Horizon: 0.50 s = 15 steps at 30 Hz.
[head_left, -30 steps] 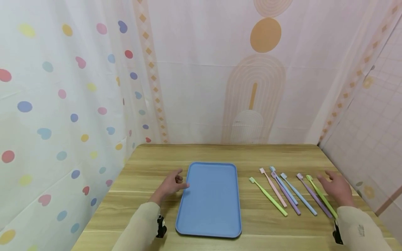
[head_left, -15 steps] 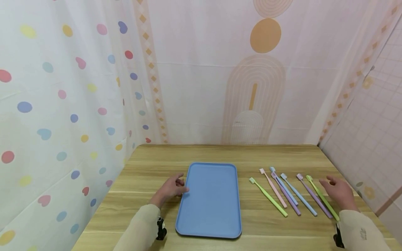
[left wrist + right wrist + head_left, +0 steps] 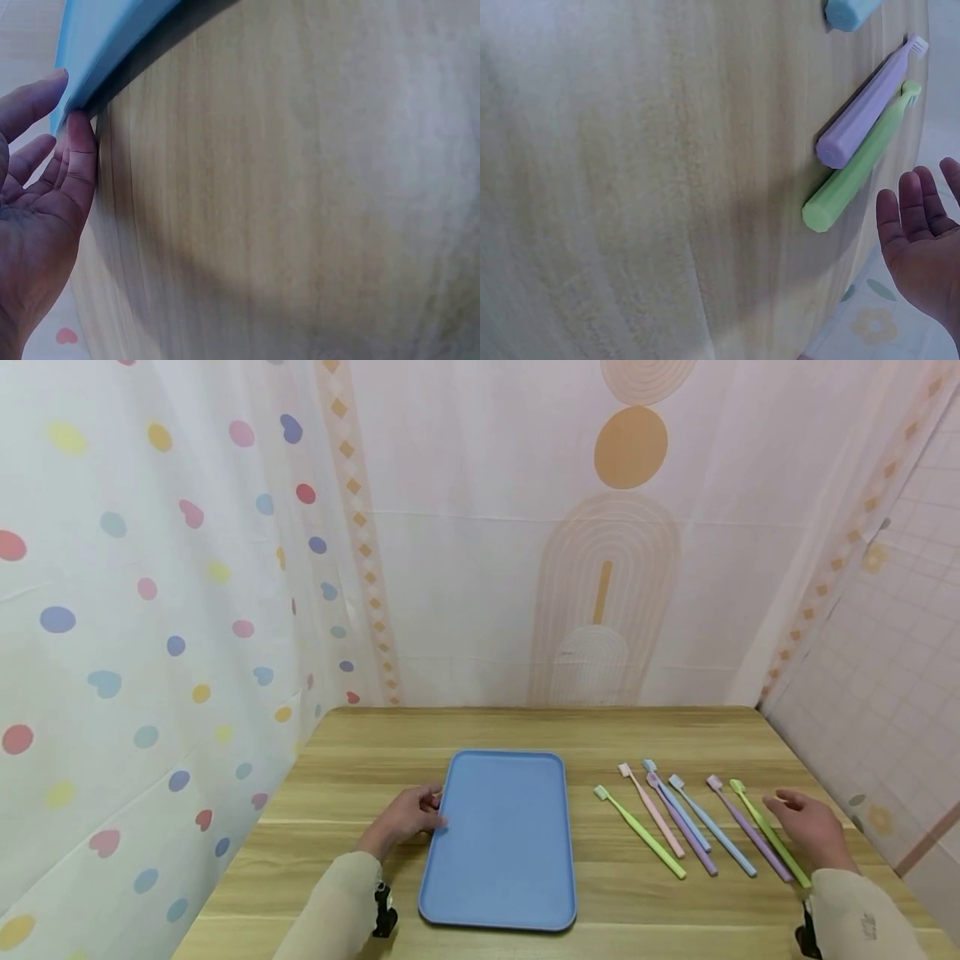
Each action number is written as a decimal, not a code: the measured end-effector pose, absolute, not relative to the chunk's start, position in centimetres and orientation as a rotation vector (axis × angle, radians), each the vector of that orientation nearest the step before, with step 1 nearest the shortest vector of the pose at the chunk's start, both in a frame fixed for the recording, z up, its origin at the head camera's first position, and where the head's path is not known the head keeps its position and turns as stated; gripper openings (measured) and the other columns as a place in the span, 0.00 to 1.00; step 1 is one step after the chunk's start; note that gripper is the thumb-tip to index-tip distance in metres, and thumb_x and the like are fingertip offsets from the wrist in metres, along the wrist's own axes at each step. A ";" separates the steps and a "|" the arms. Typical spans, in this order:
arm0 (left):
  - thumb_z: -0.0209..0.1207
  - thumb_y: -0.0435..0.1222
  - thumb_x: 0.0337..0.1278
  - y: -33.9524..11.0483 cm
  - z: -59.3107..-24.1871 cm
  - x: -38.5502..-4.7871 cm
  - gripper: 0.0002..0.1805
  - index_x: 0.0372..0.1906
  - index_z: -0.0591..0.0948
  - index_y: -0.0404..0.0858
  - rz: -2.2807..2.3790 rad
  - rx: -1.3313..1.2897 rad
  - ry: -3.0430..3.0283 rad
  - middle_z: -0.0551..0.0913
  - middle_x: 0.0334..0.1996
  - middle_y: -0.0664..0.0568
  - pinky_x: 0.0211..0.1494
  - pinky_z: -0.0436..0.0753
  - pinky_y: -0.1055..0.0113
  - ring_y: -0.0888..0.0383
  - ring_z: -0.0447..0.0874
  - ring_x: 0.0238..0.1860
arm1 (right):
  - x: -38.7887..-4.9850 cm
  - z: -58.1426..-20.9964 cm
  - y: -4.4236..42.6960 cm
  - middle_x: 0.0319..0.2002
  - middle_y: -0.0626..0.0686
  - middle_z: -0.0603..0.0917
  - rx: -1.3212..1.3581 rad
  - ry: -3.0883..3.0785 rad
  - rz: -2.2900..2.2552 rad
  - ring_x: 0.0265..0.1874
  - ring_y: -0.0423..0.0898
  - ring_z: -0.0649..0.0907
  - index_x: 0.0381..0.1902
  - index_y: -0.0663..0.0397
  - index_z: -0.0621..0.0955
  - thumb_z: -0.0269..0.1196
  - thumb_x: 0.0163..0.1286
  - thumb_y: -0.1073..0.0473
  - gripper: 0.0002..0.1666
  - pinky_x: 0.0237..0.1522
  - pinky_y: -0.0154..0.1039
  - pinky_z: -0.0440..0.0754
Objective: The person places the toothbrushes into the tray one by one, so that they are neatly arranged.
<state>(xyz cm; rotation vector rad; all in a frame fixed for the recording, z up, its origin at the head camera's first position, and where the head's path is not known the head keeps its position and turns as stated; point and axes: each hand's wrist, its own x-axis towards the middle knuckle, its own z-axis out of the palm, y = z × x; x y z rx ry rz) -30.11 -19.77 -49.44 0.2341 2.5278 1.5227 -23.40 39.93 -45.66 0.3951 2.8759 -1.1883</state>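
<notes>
My left hand (image 3: 407, 817) is at the left edge of a blue tray (image 3: 498, 843). In the left wrist view, its fingertips (image 3: 81, 127) touch the tray's edge while the thumb stands out over the tray, apart from the fingers. At the right, my right hand (image 3: 810, 828) hovers beside a green toothbrush (image 3: 772, 835) with loosely bent fingers and nothing in them. A purple toothbrush (image 3: 750, 831) lies along that green one. Further left lie a blue toothbrush (image 3: 714, 827), a pink one (image 3: 656, 812), another green one (image 3: 641, 832), and an overlapping blue and purple pair.
Everything lies on a wood-grain table (image 3: 615, 902). A dotted curtain (image 3: 150, 693) hangs on the left, a patterned curtain (image 3: 465, 593) behind, and a checked one (image 3: 885, 652) along the right side.
My left hand has come down to the tray's left edge, its thumb shifting nearer to me along the rim. My right hand has drawn slightly toward me. Tray and toothbrushes stay put.
</notes>
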 end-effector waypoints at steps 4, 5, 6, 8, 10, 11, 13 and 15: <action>0.68 0.21 0.48 -19.7 -49.5 -30.1 0.34 0.64 0.71 0.20 1.493 0.230 2.561 0.78 0.38 0.44 0.35 0.77 0.66 0.54 0.75 0.38 | -23.3 -45.8 39.7 0.67 0.80 0.58 0.438 2.813 -1.271 0.63 0.76 0.63 0.70 0.79 0.57 0.44 0.78 0.38 0.47 0.60 0.65 0.65; 0.68 0.20 0.47 -19.7 -49.5 -30.1 0.34 0.63 0.71 0.20 1.489 0.231 2.566 0.78 0.38 0.44 0.35 0.76 0.66 0.54 0.75 0.38 | -23.2 -45.9 39.7 0.67 0.80 0.58 0.450 2.800 -1.289 0.63 0.76 0.63 0.71 0.79 0.57 0.44 0.77 0.38 0.48 0.60 0.65 0.65; 0.68 0.20 0.47 -19.7 -49.5 -30.1 0.34 0.63 0.71 0.20 1.484 0.233 2.571 0.78 0.38 0.44 0.35 0.76 0.66 0.54 0.75 0.38 | -23.2 -46.1 39.7 0.67 0.80 0.58 0.463 2.788 -1.307 0.63 0.76 0.63 0.71 0.78 0.57 0.44 0.77 0.37 0.48 0.59 0.65 0.66; 0.68 0.20 0.47 -19.7 -49.5 -30.1 0.33 0.63 0.72 0.21 1.480 0.228 2.575 0.78 0.38 0.45 0.35 0.76 0.66 0.54 0.74 0.38 | -23.1 -46.4 39.8 0.68 0.79 0.58 0.497 2.769 -1.349 0.63 0.75 0.64 0.71 0.78 0.57 0.45 0.77 0.37 0.48 0.59 0.63 0.67; 0.68 0.20 0.48 -19.7 -49.5 -30.1 0.33 0.63 0.72 0.22 1.468 0.229 2.581 0.78 0.38 0.45 0.35 0.76 0.65 0.54 0.74 0.38 | -23.0 -46.7 39.9 0.68 0.78 0.58 0.532 2.748 -1.388 0.63 0.73 0.64 0.71 0.77 0.58 0.46 0.77 0.37 0.48 0.58 0.62 0.68; 0.68 0.20 0.48 -19.7 -49.5 -30.1 0.33 0.63 0.72 0.22 1.467 0.226 2.582 0.78 0.38 0.45 0.35 0.76 0.65 0.53 0.74 0.38 | -23.0 -46.9 39.9 0.68 0.78 0.58 0.550 2.738 -1.404 0.63 0.73 0.65 0.71 0.77 0.58 0.47 0.76 0.37 0.47 0.58 0.62 0.68; 0.68 0.20 0.48 -19.7 -49.5 -30.1 0.33 0.64 0.72 0.23 1.462 0.219 2.582 0.78 0.38 0.45 0.35 0.76 0.64 0.53 0.74 0.39 | -23.0 -47.2 40.0 0.68 0.77 0.59 0.582 2.717 -1.433 0.63 0.72 0.65 0.71 0.76 0.58 0.48 0.76 0.38 0.47 0.57 0.60 0.69; 0.68 0.20 0.48 -19.8 -49.5 -30.2 0.33 0.64 0.72 0.23 1.457 0.221 2.585 0.78 0.38 0.45 0.36 0.76 0.65 0.53 0.74 0.39 | -23.1 -47.5 40.0 0.68 0.77 0.60 0.605 2.713 -1.433 0.62 0.71 0.67 0.71 0.75 0.59 0.49 0.76 0.38 0.46 0.55 0.59 0.70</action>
